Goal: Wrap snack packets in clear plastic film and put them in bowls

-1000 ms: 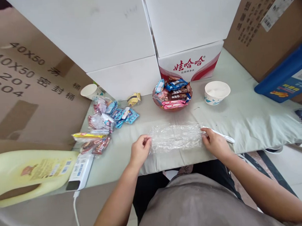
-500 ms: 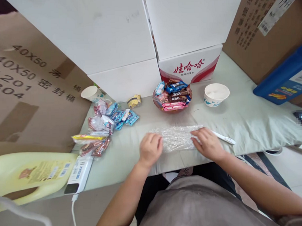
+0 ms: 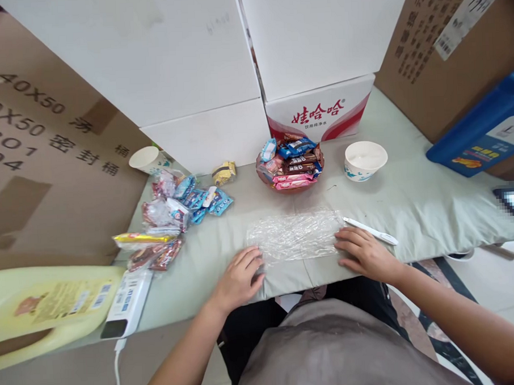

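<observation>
In the head view, a crinkled sheet of clear plastic wrap (image 3: 296, 235) lay flat on the pale green cloth (image 3: 410, 200), near the table's front edge. The left hand (image 3: 239, 278) rested palm down at the sheet's 8 o'clock corner, fingers loosely spread, fingertips touching the wrap. The right hand (image 3: 364, 255) lay flat at its 4 o'clock corner, fingers extended onto the edge. A white pen (image 3: 371, 231) lay just beyond the right hand. At the sheet's 12 o'clock stood a red bowl of wrapped snacks (image 3: 290, 162); loose snack packets (image 3: 176, 204) lay at 10 o'clock.
</observation>
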A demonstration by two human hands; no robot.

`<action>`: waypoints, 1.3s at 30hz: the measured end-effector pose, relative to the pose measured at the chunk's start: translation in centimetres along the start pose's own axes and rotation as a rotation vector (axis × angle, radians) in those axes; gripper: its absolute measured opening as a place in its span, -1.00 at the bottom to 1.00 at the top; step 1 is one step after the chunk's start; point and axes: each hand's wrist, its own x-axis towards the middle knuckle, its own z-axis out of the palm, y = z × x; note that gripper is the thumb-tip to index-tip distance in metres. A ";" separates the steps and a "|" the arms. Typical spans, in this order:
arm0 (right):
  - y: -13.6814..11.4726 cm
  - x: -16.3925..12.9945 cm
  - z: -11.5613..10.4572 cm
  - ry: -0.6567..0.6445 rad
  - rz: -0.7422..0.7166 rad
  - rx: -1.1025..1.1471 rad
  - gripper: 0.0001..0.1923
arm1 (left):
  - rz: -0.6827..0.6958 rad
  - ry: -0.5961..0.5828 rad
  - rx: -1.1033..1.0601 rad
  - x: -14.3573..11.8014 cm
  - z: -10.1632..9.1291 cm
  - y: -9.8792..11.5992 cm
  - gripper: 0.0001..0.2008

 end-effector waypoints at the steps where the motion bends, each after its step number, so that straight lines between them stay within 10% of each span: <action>1: 0.1 -0.3 0.0 0.025 0.011 0.009 -0.72 | 0.001 0.016 -0.025 -0.2 -0.1 -0.1 -0.80; 9: -0.1 1.6 -0.6 0.168 0.176 0.124 -0.79 | -0.309 0.175 -0.215 1.2 -1.1 -0.6 -0.87; 17: 1.3 6.8 0.3 0.062 0.424 -0.348 -0.74 | -0.705 0.140 0.068 6.3 0.5 -2.3 -0.77; 22: -1.8 7.3 0.3 0.284 0.235 -0.289 -0.66 | -0.462 0.438 0.223 6.9 1.0 1.3 -0.71; 26: -3.3 8.0 3.0 0.016 -0.015 -0.223 -0.35 | -0.102 0.039 0.154 7.4 3.5 3.7 -0.46; 29: -2.1 6.8 4.2 -0.101 0.125 -0.265 -0.18 | -0.246 -0.125 0.227 6.7 4.3 2.5 -0.31; 33: -1.0 3.0 3.2 -0.055 0.166 -0.300 -0.13 | -0.453 -0.001 0.279 5.0 3.2 1.5 -0.38; 39: -4.5 -1.3 2.1 -0.034 -0.040 -0.150 -0.36 | -0.188 0.043 0.034 5.6 3.8 8.3 -0.64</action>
